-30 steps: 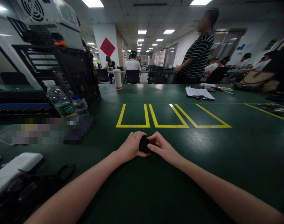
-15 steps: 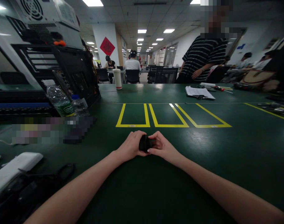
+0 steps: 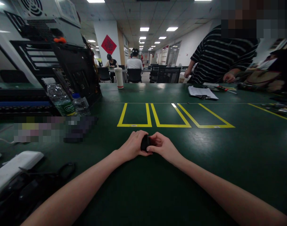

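Observation:
A small black object (image 3: 145, 143) with rounded edges is held up between my two hands, over the green table (image 3: 143, 188). My left hand (image 3: 133, 145) is closed around its left side, thumb below and fingers over the top. From the right, my right hand (image 3: 162, 147) pinches the object's near edge with the thumb, its fingers curled behind. Much of the object is covered by my fingers, and its exact kind does not show.
Beyond my hands, yellow tape frames (image 3: 134, 125) mark the table. A clipboard with paper (image 3: 203, 93) and a white cup (image 3: 119, 78) stand farther back. Left are bottles (image 3: 62, 100), computer hardware (image 3: 74, 72), a white power strip (image 3: 20, 164) and black cables (image 3: 39, 188). Across the table stands a person in a striped shirt (image 3: 224, 56).
My right fingers have closed in toward my left hand; the part of the black object sticking out to the right no longer shows. The person in stripes has moved right and closer to the table.

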Tool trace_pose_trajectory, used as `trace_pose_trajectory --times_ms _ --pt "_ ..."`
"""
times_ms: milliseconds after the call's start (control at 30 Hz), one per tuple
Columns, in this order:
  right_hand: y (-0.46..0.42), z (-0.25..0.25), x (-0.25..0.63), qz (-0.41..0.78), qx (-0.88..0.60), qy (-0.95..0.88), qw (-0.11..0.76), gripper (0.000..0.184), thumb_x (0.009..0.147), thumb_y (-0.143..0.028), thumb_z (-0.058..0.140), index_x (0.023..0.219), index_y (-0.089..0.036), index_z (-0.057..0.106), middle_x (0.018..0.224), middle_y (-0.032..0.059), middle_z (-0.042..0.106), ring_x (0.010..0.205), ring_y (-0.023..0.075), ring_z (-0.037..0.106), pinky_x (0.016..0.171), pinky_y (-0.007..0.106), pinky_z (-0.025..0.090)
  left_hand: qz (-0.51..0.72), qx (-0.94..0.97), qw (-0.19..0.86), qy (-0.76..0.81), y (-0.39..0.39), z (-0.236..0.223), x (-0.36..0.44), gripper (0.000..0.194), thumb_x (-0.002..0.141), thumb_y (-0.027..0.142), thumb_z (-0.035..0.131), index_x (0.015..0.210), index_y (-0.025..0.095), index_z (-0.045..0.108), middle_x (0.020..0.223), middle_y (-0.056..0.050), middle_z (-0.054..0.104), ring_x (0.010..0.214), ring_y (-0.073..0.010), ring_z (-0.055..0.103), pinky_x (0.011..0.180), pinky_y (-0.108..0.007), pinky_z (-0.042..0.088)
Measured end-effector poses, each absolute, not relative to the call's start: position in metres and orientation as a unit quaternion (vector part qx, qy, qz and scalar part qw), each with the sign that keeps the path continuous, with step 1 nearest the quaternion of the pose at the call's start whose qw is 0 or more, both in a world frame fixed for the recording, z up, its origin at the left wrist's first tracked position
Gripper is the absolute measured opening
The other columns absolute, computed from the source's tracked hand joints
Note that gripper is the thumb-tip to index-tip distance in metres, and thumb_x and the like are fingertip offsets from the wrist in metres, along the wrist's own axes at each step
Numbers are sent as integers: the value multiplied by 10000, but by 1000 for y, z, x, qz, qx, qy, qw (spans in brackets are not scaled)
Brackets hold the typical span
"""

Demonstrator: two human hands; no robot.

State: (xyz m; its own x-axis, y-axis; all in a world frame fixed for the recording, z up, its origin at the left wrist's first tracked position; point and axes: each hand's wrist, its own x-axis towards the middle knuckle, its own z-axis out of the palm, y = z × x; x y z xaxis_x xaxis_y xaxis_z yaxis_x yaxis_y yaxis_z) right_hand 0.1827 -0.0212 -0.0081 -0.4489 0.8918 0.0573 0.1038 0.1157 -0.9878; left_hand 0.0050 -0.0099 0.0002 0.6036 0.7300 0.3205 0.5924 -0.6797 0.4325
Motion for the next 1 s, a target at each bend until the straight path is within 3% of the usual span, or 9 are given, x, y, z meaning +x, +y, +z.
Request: trace_pose_trajectory --times_ms 167,367,633,833,1000 --pt "-22 -6 184 536 -380 -658 366 178 765 -307 552 892 -189 510 932 19 568 888 178 568 787 380 471 233 886 149 372 -13 7 5 540 650 325 684 1069 170 382 1030 -80 491 913 -229 495 767 -357 412" --pt "-19 -4 184 569 -398 -632 344 219 755 -299 570 923 -191 482 918 21 563 887 179 556 784 370 465 245 886 135 369 -11 2 6 546 640 336 690 1062 173 383 1024 -72 495 905 -228 500 766 -360 411" --pt "-28 -5 184 492 -380 -704 345 217 760 -261 565 959 -240 482 1011 8 523 888 173 564 762 352 485 243 883 126 382 -9 -3 6 567 619 305 705 1061 176 374 1006 -65 492 876 -222 497 743 -349 416" --pt "-28 -5 182 519 -370 -677 369 111 825 -299 468 913 -231 463 923 4 535 791 152 586 660 309 510 257 880 126 380 -9 -4 7 573 614 326 708 1058 178 377 997 -56 500 868 -214 500 741 -340 418" --pt "-23 -7 182 535 -387 -660 359 197 804 -283 505 985 -230 447 1012 22 503 872 169 564 727 340 501 254 880 135 378 -10 -1 7 548 625 325 699 1052 177 389 996 -52 500 870 -210 504 739 -338 423"
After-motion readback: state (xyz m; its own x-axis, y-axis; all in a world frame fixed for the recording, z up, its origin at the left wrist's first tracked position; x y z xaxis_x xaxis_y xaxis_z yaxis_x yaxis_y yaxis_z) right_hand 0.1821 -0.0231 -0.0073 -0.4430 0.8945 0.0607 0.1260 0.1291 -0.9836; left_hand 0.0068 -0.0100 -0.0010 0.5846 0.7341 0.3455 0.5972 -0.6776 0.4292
